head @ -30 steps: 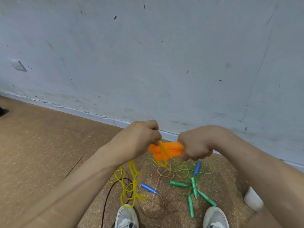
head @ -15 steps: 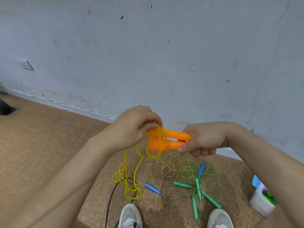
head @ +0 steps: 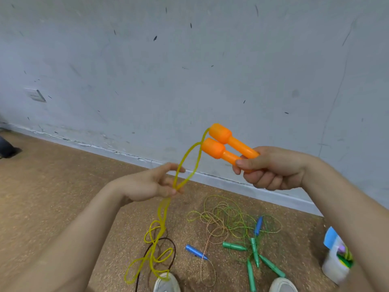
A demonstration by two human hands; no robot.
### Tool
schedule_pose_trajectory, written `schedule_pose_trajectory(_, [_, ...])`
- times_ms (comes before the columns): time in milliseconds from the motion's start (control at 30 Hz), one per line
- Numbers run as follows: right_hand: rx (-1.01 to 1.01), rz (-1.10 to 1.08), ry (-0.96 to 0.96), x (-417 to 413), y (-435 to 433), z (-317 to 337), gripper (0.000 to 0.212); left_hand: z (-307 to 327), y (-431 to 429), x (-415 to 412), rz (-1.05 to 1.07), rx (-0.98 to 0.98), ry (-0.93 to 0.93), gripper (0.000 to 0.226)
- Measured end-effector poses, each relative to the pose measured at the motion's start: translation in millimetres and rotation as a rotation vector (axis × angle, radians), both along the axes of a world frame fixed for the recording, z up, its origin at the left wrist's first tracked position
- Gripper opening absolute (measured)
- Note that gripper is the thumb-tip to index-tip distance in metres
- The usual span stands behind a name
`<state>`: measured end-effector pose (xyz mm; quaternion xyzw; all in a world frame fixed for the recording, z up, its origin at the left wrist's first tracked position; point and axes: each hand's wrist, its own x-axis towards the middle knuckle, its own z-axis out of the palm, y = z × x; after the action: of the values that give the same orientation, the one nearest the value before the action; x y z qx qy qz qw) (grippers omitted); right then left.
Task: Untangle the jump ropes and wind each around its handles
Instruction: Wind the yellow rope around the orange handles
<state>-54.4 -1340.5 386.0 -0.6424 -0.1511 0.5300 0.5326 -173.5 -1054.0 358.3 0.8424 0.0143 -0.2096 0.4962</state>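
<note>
Scuffed grey wall, brown floor; yellow rope raised.
Right hand grips both orange handles; left hand pinches the rope, slack trailing to the floor. Container label blurred.

The wall stands close ahead. Bare floor opens to the left. Below the right hand, a rope tangle and green handles litter the floor; a tub blocks the right. A yellow rope hangs from the orange handles through the left hand to the floor.
</note>
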Motion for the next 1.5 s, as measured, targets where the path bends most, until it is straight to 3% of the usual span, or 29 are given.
schedule_pose_trajectory(67, [0.048, 0.146, 0.061, -5, 2, -1, 0.023, 3, -4, 6, -0.008, -0.14, -0.033, 0.066])
schedule_pose_trajectory(133, [0.135, 0.262, 0.14, -9, 8, -3, 0.028, 9, -15, 19, 0.071, -0.47, -0.168, 0.077])
schedule_pose_trajectory(200, [0.24, 0.3, 0.223, -11, 12, -3, 0.03, 18, -33, 31, 0.15, -0.788, -0.186, 0.068])
schedule_pose_trajectory(267, [0.336, 0.259, 0.299, -11, 14, -3, 0.028, 25, -54, 40, 0.291, -0.895, -0.183, 0.052])
schedule_pose_trajectory(367, [0.491, 0.068, 0.353, -21, 21, 2, 0.02, 22, -80, 52, 0.508, -0.952, -0.251, 0.05])
schedule_pose_trajectory(433, [0.524, -0.188, 0.263, -28, 33, 5, 0.018, 16, -94, 56, 0.595, -0.752, -0.396, 0.045])
schedule_pose_trajectory(500, [0.495, -0.425, 0.116, -28, 40, 4, 0.015, 5, -103, 60, 0.499, -0.177, -0.624, 0.03])
schedule_pose_trajectory(567, [0.248, -0.508, -0.288, -19, 37, -2, 0.014, -7, -106, 63, 0.265, 0.523, -0.761, 0.021])
schedule_pose_trajectory(600, [0.063, -0.48, -0.537, -14, 33, -5, 0.017, -7, -106, 62, 0.17, 0.766, -0.788, 0.017])
schedule_pose_trajectory(667, [-0.248, -0.361, -0.895, -7, 26, -12, 0.028, -2, -104, 57, 0.019, 1.047, -0.88, 0.01])
schedule_pose_trajectory(733, [-0.441, -0.219, -1.053, -6, 26, -18, 0.035, 0, -103, 52, -0.125, 1.122, -0.962, 0.021])
schedule_pose_trajectory(800, [-0.571, -0.076, -1.08, -10, 27, -21, 0.034, -2, -101, 49, -0.217, 1.086, -0.997, 0.027])
schedule_pose_trajectory(933, [-0.718, 0.211, -0.905, -18, 16, -18, 0.03, -13, -103, 39, -0.387, 1.039, -1.052, 0.048])
schedule_pose_trajectory(1000, [-0.76, 0.339, -0.802, -21, 10, -19, 0.023, -20, -104, 30, -0.52, 1.032, -1.076, 0.041])
schedule_pose_trajectory(1133, [-0.771, 0.477, -0.733, -25, 9, -31, 0.029, -30, -93, 21, -0.598, 1.081, -1.156, 0.003])
schedule_pose_trajectory(1267, [-0.744, 0.572, -0.651, -31, 12, -37, 0.031, -40, -84, 15, -0.595, 0.926, -1.18, 0.014])
schedule_pose_trajectory(1367, [-0.747, 0.681, -0.658, -38, 14, -39, 0.029, -38, -80, 16, -0.547, 0.757, -0.982, 0.016])
schedule_pose_trajectory(1500, [-0.584, 0.723, -0.496, -40, 12, -29, 0.029, -15, -73, 14, -0.242, 0.215, -0.435, 0.009])
